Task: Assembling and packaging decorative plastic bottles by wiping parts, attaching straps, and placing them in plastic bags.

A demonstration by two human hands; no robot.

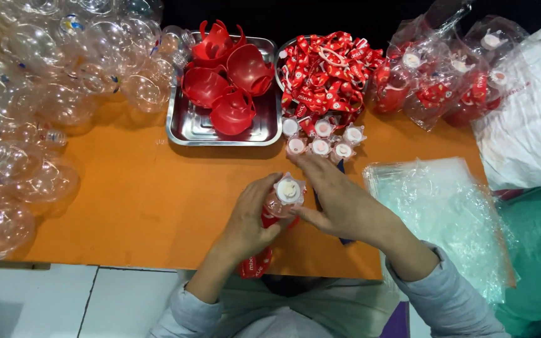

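Note:
Both my hands meet over the front middle of the orange table (145, 200). My left hand (252, 216) grips a clear round bottle with a white cap (287, 191), and a red strap (255, 263) hangs down from it over the table edge. My right hand (339, 200) touches the same bottle from the right, fingers on its cap and side. Just beyond my hands stand several small white-capped pieces (320, 141) in a cluster.
A steel tray (186, 125) holds red cup halves (226, 75). A bowl of red straps (330, 72) sits beside it. Clear plastic globes (39, 106) pile up at the left. Bagged finished bottles (446, 81) lie far right, with a stack of clear bags (439, 206) and a white sack (533, 119).

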